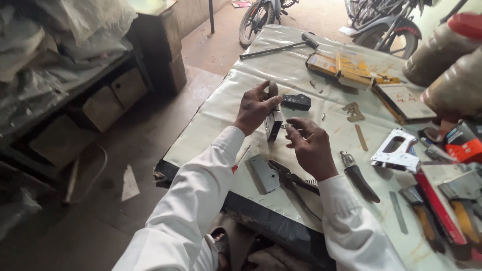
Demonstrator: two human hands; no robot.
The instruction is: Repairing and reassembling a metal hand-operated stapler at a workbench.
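While your left hand (257, 106) grips the stapler body (273, 123) upright above the table (221, 108), fingers wrapped round its upper end and thumb across the front, its open side seems turned toward your right hand, which would give that hand room to work. Your right hand (310, 145) is half curled, and its fingertips pinch a small spring (286, 126) right at the body's side; the hold looks light, as suits so small a part, though how far the spring sits inside you cannot tell from here. Both hands hang clear of the sheeted tabletop, just above its near edge. Below your wrists lie a grey metal plate (263, 173) and pliers (291, 181), touching each other, near enough to reach without a stretch. A black part (296, 102) rests just beyond the body, and a dark-handled tool (357, 175) lies to the right of your right wrist. Further right sit a white staple gun (396, 150), red and orange tools, and yellow boxes (341, 66) toward the far side, with a hammer (281, 47) beyond them. Small loose bits lie scattered on the sheet around the hands, so anything dropped there could be hard to find. Motorbikes (261, 17) stand past the table, well apart from your work.
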